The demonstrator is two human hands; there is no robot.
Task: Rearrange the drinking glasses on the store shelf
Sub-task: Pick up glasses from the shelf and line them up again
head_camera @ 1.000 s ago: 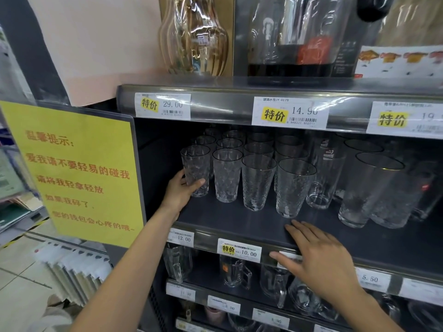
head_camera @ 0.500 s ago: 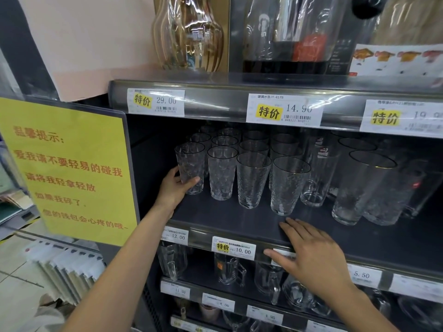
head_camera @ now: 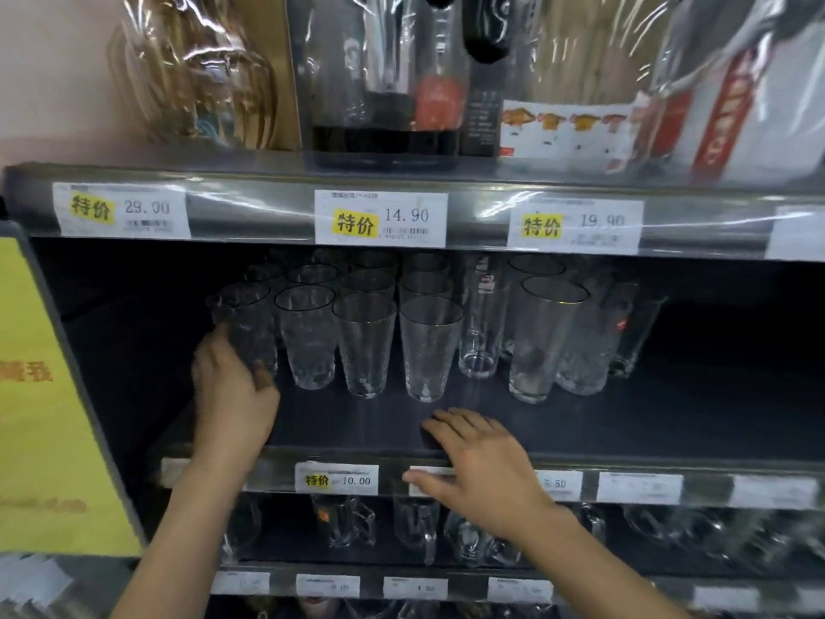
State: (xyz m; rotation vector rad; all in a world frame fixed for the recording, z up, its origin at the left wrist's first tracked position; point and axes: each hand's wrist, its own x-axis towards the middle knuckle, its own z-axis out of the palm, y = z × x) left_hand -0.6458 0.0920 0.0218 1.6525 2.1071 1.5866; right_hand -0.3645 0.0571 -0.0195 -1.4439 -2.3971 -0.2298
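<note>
Head view is showing a dark store shelf point(head_camera: 625, 422) carrying rows of clear drinking glasses point(head_camera: 308, 337). The left grip point(head_camera: 234, 395), a bare hand, is curling round the lower part of the leftmost front glass point(head_camera: 243, 323). That glass is blurred, and I cannot tell whether its base is touching the shelf. Just beside it, to the right, three more patterned glasses point(head_camera: 364, 346) are standing upright in the front row, with further rows standing behind them. Right of these, a slim glass point(head_camera: 482, 323) and taller smooth glasses point(head_camera: 542, 341) are standing close together. The right grip point(head_camera: 477, 462) is lying released, fingers straight and flat on the shelf's front edge, holding nothing, with its thumb overlapping a white price label. Its fingertips are lying near the fourth front glass but apart from it. A 10.00 price tag point(head_camera: 337, 478) is sitting between the two wrists. Glass mugs point(head_camera: 343, 520) are standing on the shelf below, and a yellow sign point(head_camera: 40, 395) is hanging at the left.
</note>
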